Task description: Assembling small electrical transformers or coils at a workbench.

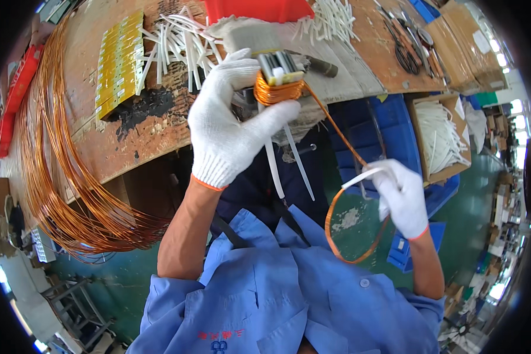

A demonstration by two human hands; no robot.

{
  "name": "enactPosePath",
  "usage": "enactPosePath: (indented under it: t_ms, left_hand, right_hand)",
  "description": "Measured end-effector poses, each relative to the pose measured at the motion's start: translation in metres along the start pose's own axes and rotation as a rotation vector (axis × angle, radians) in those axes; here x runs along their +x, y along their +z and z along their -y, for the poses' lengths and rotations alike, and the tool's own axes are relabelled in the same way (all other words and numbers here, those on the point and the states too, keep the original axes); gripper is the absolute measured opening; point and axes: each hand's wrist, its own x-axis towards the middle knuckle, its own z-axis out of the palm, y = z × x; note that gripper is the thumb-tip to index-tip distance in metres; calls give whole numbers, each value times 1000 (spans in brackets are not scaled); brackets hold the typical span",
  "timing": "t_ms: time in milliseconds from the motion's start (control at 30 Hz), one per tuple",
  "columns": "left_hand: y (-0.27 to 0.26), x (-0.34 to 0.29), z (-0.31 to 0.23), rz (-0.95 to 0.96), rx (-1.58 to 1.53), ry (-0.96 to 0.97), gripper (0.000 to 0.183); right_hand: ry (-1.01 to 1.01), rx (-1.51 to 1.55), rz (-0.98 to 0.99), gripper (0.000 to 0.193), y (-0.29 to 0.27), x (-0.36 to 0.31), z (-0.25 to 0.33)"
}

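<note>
- At far left, a loose bundle of copper wire [94, 218] is draping over the edge of the worn table [153, 148].
- Beside it, a yellow panel [119, 62] is lying on the table, with cut white tubes [186, 44] scattering out to its right.
- The gloved left hand [224, 124] is holding the wound coil [277, 91] up just in front of the table's edge; its grip is clamping the coil, thumb nearer the body.
- Grey bars [280, 63] are showing at the coil's top, and two pale sleeves [273, 168] are hanging below it.
- From the coil, a copper lead [333, 127] is running rightward to the other hand and bending into a loop near it.
- The gloved right hand [401, 194] is pinching a short white sleeve [360, 177], fingers together on it; the loop is meeting its open end.
- The step, seemingly, is fitting this sleeve onto the lead; the next move is probably calling for sliding it coilward while the left hand is steadying the winding.
</note>
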Motion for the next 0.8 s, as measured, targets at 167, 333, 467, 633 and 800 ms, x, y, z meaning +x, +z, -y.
enactPosePath:
  t_ms: [167,333,467,633,800]
  left_hand:
    - [1,-2,1,-82,-14,-160,59]
    - [2,-1,-11,-51,156,-120,59]
    - [-7,-1,-8,62,328,166,75]
    - [29,-15,-8,-186,417,276,100]
    - [45,-12,3,-264,221,272,65]
  right_hand:
    - [-300,-135,-222,19,-20,12,-15]
    - [-950,-237,9,34,49,-65,-11]
    - [-1002,-810,57,34,54,-74,25]
    - [-1206,-1290,-70,24,86,-80,86]
    - [-1095,-1148,667,11,137,-42,176]
